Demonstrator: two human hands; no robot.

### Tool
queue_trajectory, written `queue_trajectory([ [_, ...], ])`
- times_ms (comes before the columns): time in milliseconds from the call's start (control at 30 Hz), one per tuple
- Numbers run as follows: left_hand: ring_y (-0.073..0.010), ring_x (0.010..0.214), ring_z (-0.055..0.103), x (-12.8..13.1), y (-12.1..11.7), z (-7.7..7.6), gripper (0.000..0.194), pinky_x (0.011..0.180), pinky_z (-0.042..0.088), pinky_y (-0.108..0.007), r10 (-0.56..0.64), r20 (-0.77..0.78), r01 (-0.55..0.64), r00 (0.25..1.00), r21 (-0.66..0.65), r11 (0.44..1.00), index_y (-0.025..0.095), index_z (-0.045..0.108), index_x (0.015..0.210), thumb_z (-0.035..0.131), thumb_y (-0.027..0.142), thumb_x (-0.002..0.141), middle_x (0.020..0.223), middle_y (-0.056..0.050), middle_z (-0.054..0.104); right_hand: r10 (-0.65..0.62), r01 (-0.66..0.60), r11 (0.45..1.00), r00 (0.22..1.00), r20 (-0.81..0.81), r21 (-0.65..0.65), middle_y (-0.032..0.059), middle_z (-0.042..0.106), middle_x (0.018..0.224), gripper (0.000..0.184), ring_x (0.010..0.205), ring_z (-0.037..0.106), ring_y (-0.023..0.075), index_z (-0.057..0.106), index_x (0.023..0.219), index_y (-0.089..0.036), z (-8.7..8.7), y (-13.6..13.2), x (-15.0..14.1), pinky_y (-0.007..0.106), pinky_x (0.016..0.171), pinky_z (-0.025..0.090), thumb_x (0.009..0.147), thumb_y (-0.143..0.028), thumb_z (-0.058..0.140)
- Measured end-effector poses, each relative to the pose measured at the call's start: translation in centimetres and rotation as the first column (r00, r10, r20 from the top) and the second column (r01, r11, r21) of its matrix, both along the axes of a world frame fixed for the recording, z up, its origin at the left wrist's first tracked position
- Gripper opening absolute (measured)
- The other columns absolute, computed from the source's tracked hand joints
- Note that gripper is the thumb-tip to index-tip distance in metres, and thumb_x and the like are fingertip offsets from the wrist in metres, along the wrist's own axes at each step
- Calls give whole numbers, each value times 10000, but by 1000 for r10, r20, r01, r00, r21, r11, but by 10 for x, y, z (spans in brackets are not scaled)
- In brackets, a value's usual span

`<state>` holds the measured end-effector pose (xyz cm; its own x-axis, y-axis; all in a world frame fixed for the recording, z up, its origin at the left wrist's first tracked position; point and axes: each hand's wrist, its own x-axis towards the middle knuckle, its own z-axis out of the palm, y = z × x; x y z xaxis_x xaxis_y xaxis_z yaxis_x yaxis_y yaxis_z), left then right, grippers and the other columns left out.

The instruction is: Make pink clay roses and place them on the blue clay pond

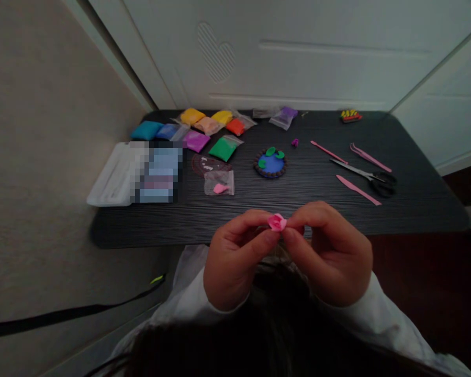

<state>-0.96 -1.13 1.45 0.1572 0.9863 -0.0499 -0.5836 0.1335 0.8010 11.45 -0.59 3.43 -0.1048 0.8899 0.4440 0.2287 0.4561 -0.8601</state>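
A small pink clay flower (277, 222) with cupped petals is pinched between my two hands, above the table's front edge. My left hand (235, 256) grips it from the left with thumb and forefinger. From the right, the fingertips of my right hand (332, 254) close on it too. Beyond them on the table lies a round clay pond (271, 163), blue inside a dark beaded rim, with green leaf shapes on it. A small bag holding a pink clay lump (220, 188) rests to the left of the pond.
Several bags of coloured clay, one green (224, 148), lie at the back left, near a white tray (120, 173). On the right are scissors (363, 174), pink tweezers (371, 157), a pink clay knife (358, 189) and a thin pink tool (328, 152). A purple bit (295, 142) sits behind the pond.
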Motion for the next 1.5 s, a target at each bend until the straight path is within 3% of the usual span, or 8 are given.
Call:
queue_trajectory([
  [100,-87,750,544,1,1,-1,133,713,430,-212,3,27,-1,1000,-41,999,214,647,794,587,142,700,798,22,616,0,0,1000,1000,-2,-13,-23,540,687,145,632,489,88,561,764,-171,-2,0,0,258,574,396,670,-62,577],
  [200,-59,645,524,4,4,-1,105,629,437,-186,-20,173,48,985,-163,986,194,646,783,596,172,692,743,28,607,-13,13,1000,1000,-12,-1,-18,538,697,156,648,498,91,562,792,-171,-5,0,-1,258,577,404,685,-58,557],
  [300,-59,662,530,5,6,2,78,614,442,-171,-35,301,113,953,-245,963,175,642,753,591,190,696,721,27,597,-43,40,990,999,19,133,1,565,762,233,700,519,102,577,867,-166,-7,0,1,263,610,427,672,-38,567],
  [467,-50,647,537,3,5,4,76,609,448,-158,-75,391,209,917,-313,927,180,637,749,607,205,684,698,38,592,-42,-35,954,968,249,297,37,590,839,399,741,528,122,564,1009,-153,-6,3,7,283,643,455,627,-53,627],
  [600,-44,620,537,3,4,4,73,590,445,-151,-80,402,225,912,-327,918,169,633,749,600,196,690,672,36,588,-66,-43,939,951,302,341,37,589,836,416,741,528,135,558,1019,-169,-8,5,9,305,639,454,621,-81,641],
  [767,-39,665,558,5,7,3,92,584,445,-123,-26,379,167,925,-343,924,177,636,762,617,193,673,727,40,612,-81,-42,939,938,338,341,48,587,829,311,730,526,146,587,934,-155,-10,4,10,325,626,447,631,-101,632],
  [1033,-49,669,560,6,6,3,117,604,453,-143,-22,377,167,926,-357,919,161,635,798,607,194,689,702,26,603,-94,-43,933,929,358,356,55,577,841,382,731,519,152,563,1015,-155,-11,3,12,335,621,443,640,-101,614],
  [1500,-33,650,557,6,7,3,86,584,445,-118,8,368,146,930,-387,910,166,629,764,606,188,683,704,43,608,-93,-42,938,927,364,345,45,583,802,265,696,519,143,599,935,-166,-11,4,10,323,601,440,672,-143,581],
])
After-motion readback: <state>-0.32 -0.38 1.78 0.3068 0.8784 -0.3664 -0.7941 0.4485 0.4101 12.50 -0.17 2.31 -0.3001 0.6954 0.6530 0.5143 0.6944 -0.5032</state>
